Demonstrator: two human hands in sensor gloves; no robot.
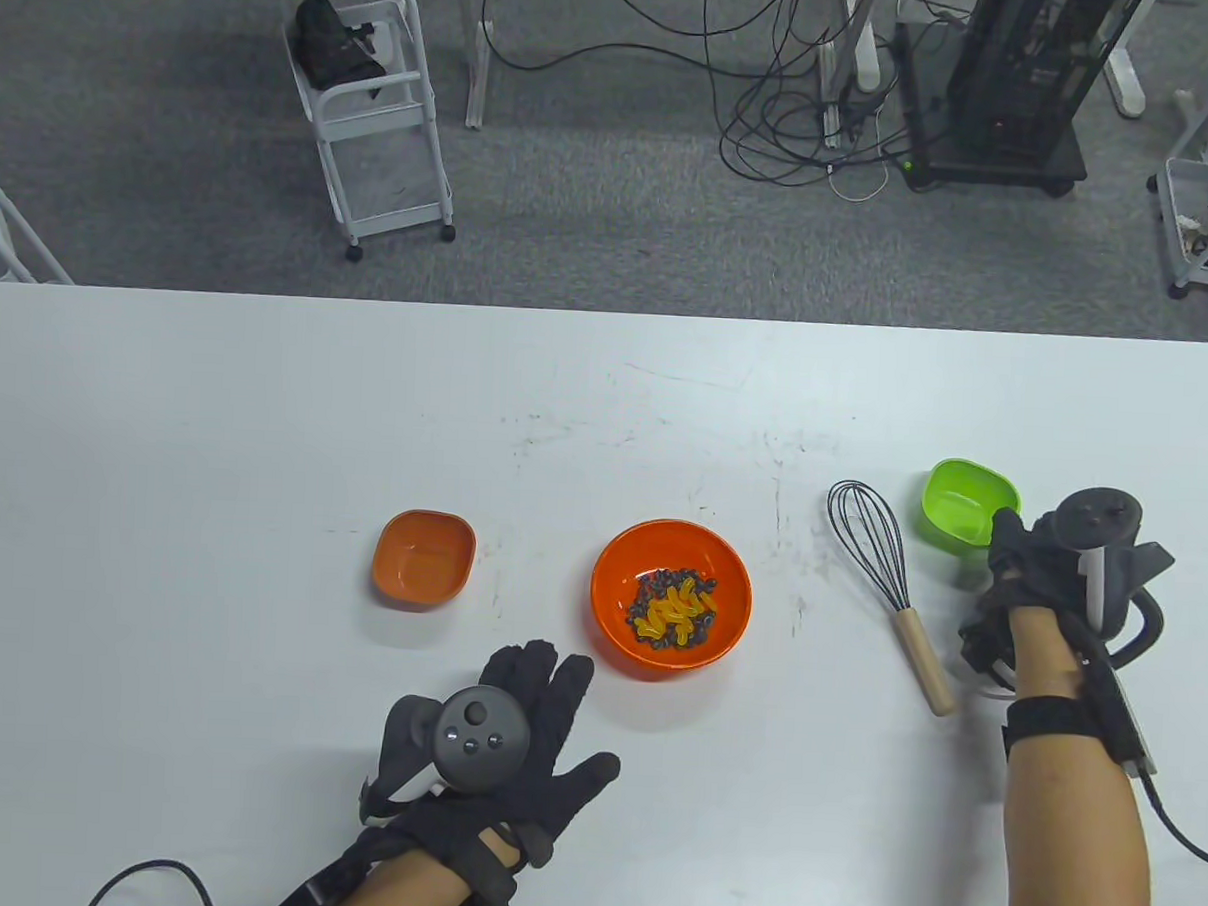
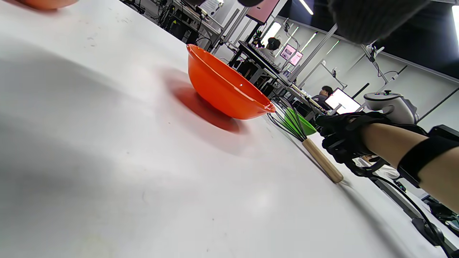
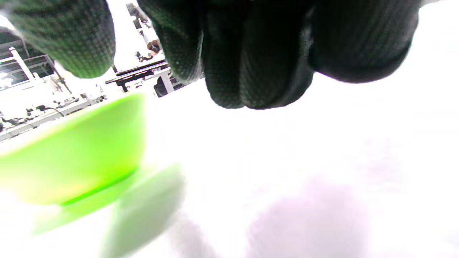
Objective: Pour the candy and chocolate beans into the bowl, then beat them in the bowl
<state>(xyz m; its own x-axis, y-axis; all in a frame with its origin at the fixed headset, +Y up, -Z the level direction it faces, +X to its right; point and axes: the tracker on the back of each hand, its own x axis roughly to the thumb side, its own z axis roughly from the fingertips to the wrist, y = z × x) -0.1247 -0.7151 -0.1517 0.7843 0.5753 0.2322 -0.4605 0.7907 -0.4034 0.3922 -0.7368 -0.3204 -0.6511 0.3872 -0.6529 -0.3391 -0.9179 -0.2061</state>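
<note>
Both my hands are empty: left hand (image 1: 511, 739) flat, open; right hand (image 1: 1034, 582) loosely curled beside the green dish (image 1: 965, 501), whisk (image 1: 886, 585) untouched.

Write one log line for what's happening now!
stage: poured, not beaten | bowl: candy, beans | whisk: untouched | left hand: open | right hand: at green dish

1. Your landmark is the orange bowl (image 2: 225, 89), standing upright on the white table (image 2: 125, 172); its contents are hidden from this angle.
2. Just beyond the bowl lies the whisk (image 2: 308, 147), dark wires toward it, wooden handle pointing away.
3. Behind the wires you see a green dish (image 2: 299, 123).
4. Your right hand (image 2: 340, 138) hovers beside the whisk handle, past the bowl, fingers curled; whether it touches anything is unclear.
</note>
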